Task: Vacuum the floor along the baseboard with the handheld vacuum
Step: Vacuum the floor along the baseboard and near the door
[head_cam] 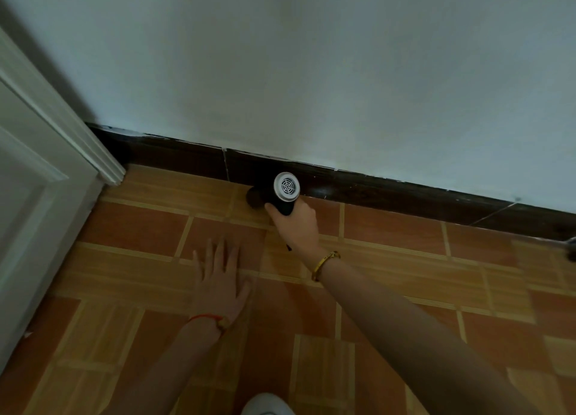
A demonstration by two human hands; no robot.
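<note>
Head view of baseboard vacuuming in progress. The right hand (294,224) has its fingers (271,209) clamped round the dark grip of the handheld vacuum (282,193), which sits low over the tiled floor (389,237), just beside the dark baseboard (389,190). The left hand (219,279) lies palm-down on the floor with its fingers (218,252) spread apart, holding nothing and apparently serving as a brace. The vacuum's long axis runs roughly parallel to the baseboard: its white, grilled rear end (286,186) faces the camera and to the right, while the dark nozzle end (254,198) points left toward the door frame (103,162) at the corner. Whether the nozzle touches the tile cannot be told. Judged from position alone, the short stretch between nozzle and corner probably remains to be covered; the long run of baseboard to the right shows no visible sign of being cleaned or not, so progress there is undetermined.
</note>
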